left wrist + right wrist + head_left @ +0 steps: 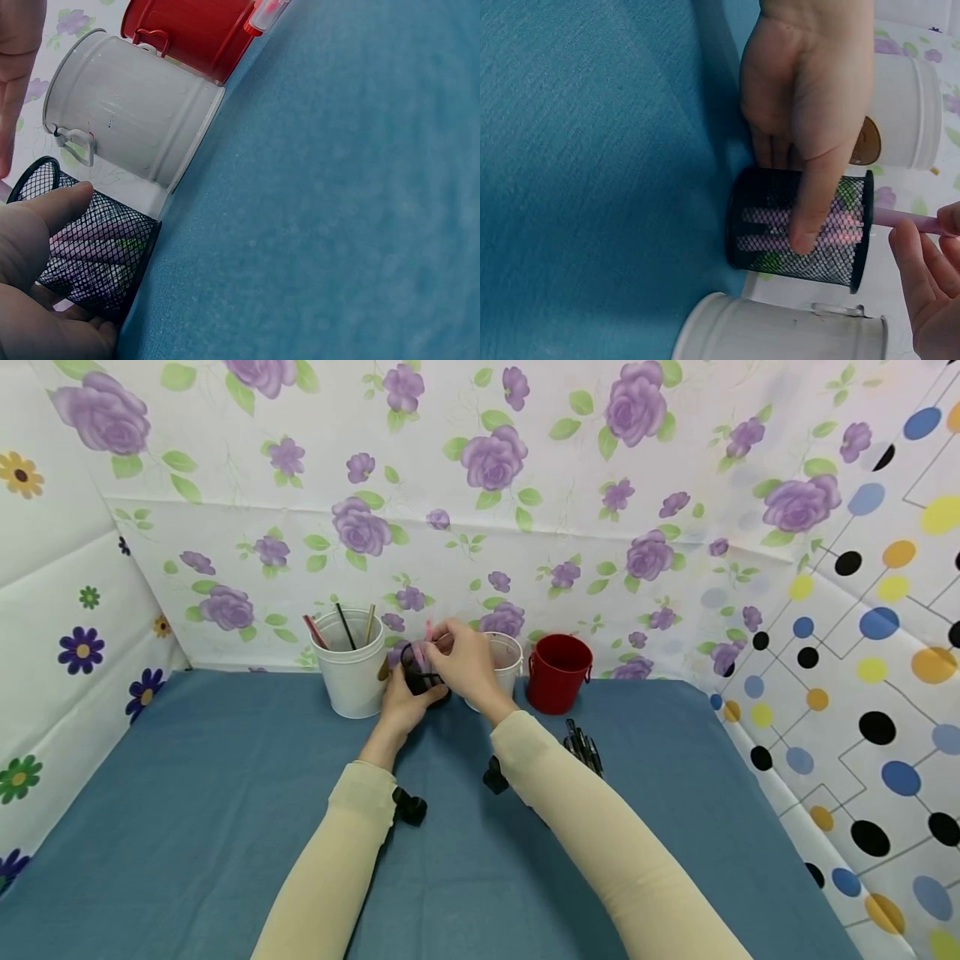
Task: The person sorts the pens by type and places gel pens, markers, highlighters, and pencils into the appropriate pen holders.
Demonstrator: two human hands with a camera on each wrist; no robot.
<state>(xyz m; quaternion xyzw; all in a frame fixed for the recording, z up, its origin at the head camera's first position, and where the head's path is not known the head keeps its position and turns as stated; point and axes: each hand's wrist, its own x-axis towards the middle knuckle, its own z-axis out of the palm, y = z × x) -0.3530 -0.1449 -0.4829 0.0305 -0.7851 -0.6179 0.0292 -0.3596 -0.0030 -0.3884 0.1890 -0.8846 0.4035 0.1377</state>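
My left hand [405, 706] grips a black mesh pen cup [802, 225], thumb across its near side and fingers round the other. The cup stands upright on the blue cloth, and pink pens show through its mesh. My right hand [468, 664] is over the rim, its thumb and fingertips pinching a slim pink pen [900, 218]. The lower end of that pen is inside the cup. In the left wrist view, only part of the right hand [16, 82] shows at the upper left edge.
Left of the cup stands a white bucket [352, 681] holding a few slim sticks. A smaller white bucket [127, 105] and a red bucket [558, 672] stand to its right. A bundle of dark pens [583, 747] lies on the blue cloth [225, 810]. Patterned sheets [450, 560] hang behind.
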